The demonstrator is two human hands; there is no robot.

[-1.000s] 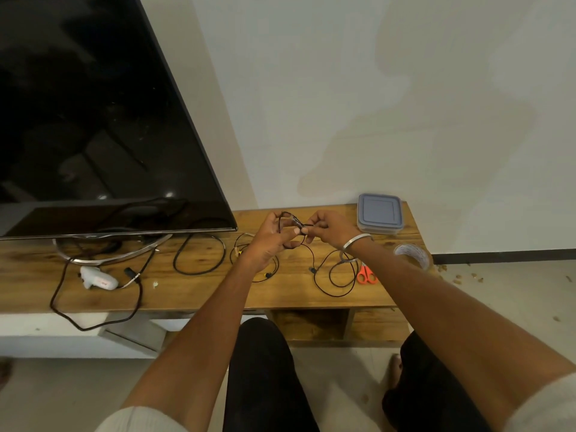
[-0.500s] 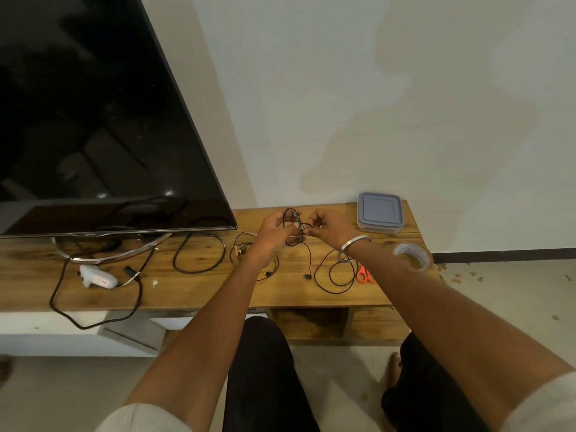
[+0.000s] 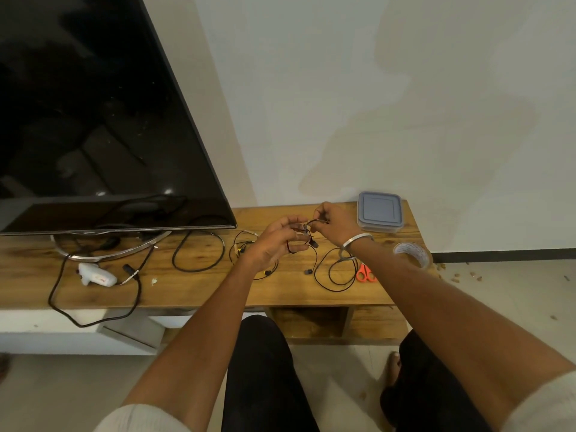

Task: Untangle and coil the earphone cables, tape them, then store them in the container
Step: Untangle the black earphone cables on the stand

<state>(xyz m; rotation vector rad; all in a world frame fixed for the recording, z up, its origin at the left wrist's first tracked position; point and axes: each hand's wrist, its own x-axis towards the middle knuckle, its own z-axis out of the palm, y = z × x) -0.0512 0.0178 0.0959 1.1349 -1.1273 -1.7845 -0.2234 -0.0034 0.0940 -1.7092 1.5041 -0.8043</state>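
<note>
Black earphone cable [image 3: 311, 241] is held up between both hands above the wooden desk [image 3: 202, 288], and a change from a second ago can be noted: the hands have been raised slightly and moved towards one o'clock, closer to the container. The right hand [image 3: 335, 221] is pinched on the upper part of the cable knot, while the left hand [image 3: 274, 241] is curled around the lower strands, fingers half closed on them. An earbud that had been resting on the desk has been lifted with the bundle and now hangs just below the hands; the rest of the cable is left trailing in loose loops on the desk at five o'clock from the hands.

From this it is judged that untangling is under way and not finished, since several strands are seen crossing at the knot. A second cable [image 3: 246, 247] with yellow parts lies on the desk, partly hidden behind the left wrist. Coiling and taping have not been started: the roll of tape [image 3: 413, 252] and the orange scissors [image 3: 365, 273] lie untouched at four o'clock from the hands. The container [image 3: 379, 211] sits closed, lid on, at two o'clock, near the wall. Whether the knot is nearly freed cannot be told at this size.
</note>
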